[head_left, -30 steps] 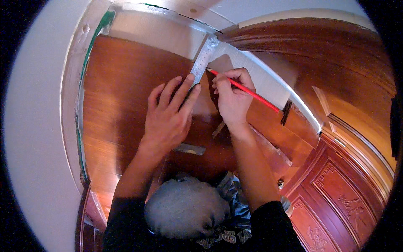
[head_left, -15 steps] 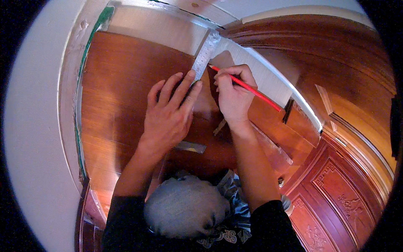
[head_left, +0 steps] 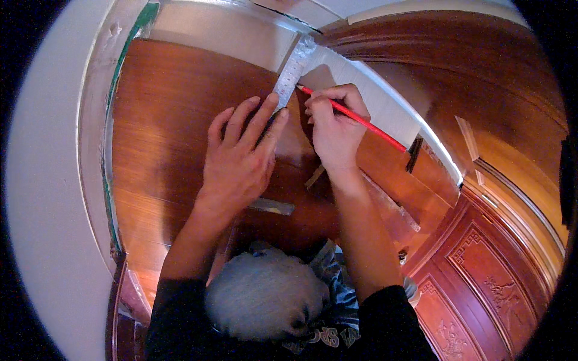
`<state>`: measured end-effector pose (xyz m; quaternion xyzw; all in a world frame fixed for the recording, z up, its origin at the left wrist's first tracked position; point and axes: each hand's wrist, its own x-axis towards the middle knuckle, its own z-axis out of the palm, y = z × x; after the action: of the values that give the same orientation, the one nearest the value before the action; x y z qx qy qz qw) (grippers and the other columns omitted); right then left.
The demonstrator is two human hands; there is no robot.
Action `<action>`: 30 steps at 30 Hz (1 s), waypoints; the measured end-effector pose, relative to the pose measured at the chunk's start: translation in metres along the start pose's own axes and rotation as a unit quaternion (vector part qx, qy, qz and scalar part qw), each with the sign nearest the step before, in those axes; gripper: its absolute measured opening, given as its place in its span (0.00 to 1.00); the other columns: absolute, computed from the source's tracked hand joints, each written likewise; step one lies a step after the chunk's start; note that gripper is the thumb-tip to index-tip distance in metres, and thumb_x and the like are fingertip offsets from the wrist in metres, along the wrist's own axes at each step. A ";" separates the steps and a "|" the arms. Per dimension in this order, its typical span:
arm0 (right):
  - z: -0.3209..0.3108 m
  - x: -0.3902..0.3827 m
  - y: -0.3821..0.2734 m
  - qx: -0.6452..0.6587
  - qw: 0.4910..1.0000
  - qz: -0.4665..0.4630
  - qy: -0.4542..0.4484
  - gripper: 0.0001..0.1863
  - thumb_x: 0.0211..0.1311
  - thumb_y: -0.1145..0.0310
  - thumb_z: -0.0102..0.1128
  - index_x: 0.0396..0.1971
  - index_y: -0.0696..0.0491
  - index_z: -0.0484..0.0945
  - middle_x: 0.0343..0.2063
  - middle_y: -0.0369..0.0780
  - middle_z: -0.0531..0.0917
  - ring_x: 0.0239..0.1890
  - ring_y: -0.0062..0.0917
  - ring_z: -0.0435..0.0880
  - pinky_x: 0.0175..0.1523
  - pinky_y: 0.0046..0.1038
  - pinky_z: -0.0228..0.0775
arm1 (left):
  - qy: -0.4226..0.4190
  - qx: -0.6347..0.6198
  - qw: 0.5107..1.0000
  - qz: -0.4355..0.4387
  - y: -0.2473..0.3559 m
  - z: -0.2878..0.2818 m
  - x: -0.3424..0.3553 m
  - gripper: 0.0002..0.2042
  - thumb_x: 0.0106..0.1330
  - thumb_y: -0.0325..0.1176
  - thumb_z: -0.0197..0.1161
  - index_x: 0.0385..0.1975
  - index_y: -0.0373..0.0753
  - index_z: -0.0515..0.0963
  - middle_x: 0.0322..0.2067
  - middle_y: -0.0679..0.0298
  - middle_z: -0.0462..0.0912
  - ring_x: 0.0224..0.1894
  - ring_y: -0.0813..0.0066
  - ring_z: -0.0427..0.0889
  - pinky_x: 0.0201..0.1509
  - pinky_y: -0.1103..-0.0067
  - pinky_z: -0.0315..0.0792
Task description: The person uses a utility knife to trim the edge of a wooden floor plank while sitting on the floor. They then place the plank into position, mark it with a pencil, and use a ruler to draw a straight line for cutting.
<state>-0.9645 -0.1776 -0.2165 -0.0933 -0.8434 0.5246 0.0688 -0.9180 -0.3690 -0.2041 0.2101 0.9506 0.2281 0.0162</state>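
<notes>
The left hand (head_left: 238, 150) lies with fingers spread, its foremost fingertips on the flat, silvery metal ruler (head_left: 291, 71), which runs ahead of them over a glossy reddish-brown wooden board (head_left: 192, 99) onto a pale, ribbed surface (head_left: 358, 93); the ruler's near end is hidden under that hand. The right hand (head_left: 335, 135), just beside it, pinches a slim red pencil (head_left: 378, 130), its tip at the ruler's right edge; whether it touches cannot be told. Over the last second the whole view has slid slightly, while hands, ruler and pencil have kept nearly the same arrangement, so the ruler seems steadied for the pencil's work. A flat grey strip (head_left: 272, 206) lies behind the left hand's fingers.
</notes>
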 end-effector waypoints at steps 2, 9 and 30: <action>0.000 -0.001 -0.002 0.015 1.000 0.004 0.000 0.02 0.66 0.83 0.60 0.34 0.60 0.78 0.31 0.41 0.88 0.28 0.18 0.83 0.33 0.22 0.78 | 0.000 0.001 1.000 -0.003 0.000 -0.001 0.000 0.28 0.67 0.35 0.66 0.70 0.46 0.77 0.76 0.64 0.69 0.76 0.61 0.67 0.79 0.58 0.56; 0.000 0.000 0.000 0.010 1.000 0.001 0.004 0.02 0.66 0.83 0.59 0.34 0.60 0.77 0.31 0.41 0.87 0.28 0.18 0.83 0.33 0.22 0.78 | -0.001 -0.008 1.000 -0.010 0.001 -0.001 0.002 0.25 0.71 0.35 0.63 0.69 0.49 0.78 0.76 0.65 0.71 0.75 0.60 0.69 0.78 0.56 0.57; -0.333 -0.186 0.010 -0.506 0.837 0.116 -0.177 0.45 0.69 0.50 0.72 0.77 0.56 0.63 0.70 0.56 0.72 0.69 0.49 0.75 0.73 0.48 0.67 | 0.105 -0.039 0.993 -0.022 0.002 0.002 -0.005 0.28 0.65 0.36 0.71 0.68 0.44 0.77 0.69 0.59 0.76 0.71 0.54 0.72 0.75 0.56 0.63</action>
<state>-0.7115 0.0744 -0.0826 -0.1178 -0.9722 0.0367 -0.1992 -0.9126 -0.3685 -0.2057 0.1631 0.9417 0.2858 -0.0704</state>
